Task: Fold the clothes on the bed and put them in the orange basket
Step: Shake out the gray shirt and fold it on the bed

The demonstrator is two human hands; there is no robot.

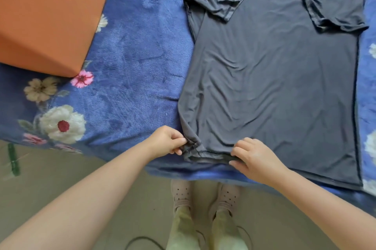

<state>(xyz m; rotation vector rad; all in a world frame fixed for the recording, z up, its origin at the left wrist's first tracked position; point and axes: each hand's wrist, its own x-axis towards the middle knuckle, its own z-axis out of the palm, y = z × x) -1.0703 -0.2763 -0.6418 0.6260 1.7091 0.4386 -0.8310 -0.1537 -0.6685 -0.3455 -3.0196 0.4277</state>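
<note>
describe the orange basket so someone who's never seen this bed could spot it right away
Start from the blue floral blanket covering the bed. The orange basket sits on its far left, apart from the grey t-shirt. It is the only plain orange, boxy, flat-sided thing there.

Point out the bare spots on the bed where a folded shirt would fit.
The widest free patch of blue floral blanket lies between the orange basket and the grey T-shirt. A smaller patch sits below the basket, by the bed's near edge. The right side is crowded: the shirt nearly reaches the frame's edge. Left hand and right hand pinch its hem.
</note>
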